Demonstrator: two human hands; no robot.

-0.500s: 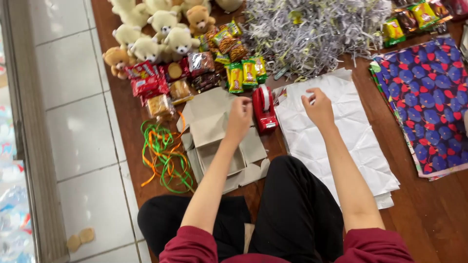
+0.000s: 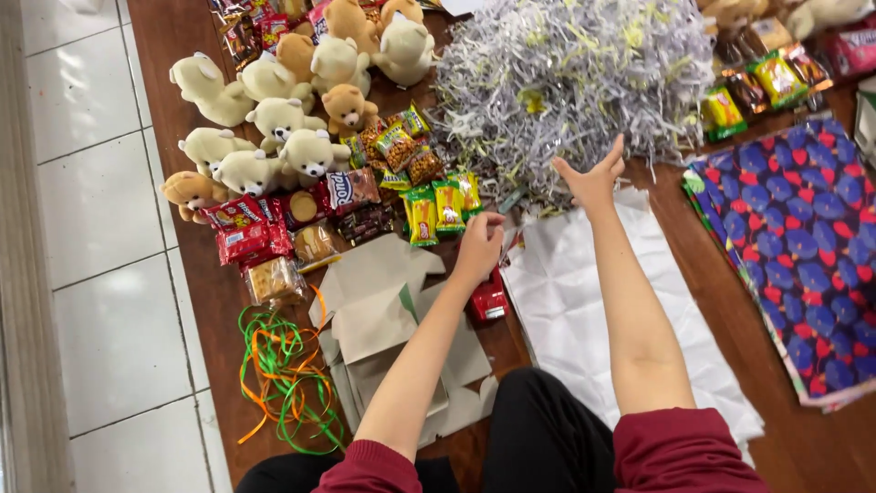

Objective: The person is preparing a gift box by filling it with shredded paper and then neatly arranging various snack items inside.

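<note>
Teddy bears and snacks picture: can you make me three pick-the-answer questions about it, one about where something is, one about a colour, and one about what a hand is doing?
1. Where is the heap of shredded paper?
A. beyond the white paper sheets
B. on the tiled floor
C. inside the cardboard box

2. What colours are the ribbons by the flat cardboard box?
A. blue and pink
B. green and orange
C. black and white

3. How is the right hand?
A. closed in a fist
B. holding a teddy bear
C. open, fingers spread, at the edge of the shredded paper

Answers:
1. A, as the silvery heap lies at the far end of the white sheets.
2. B, as green and orange loops lie left of the box.
3. C, as the palm is open and holds nothing.
</note>
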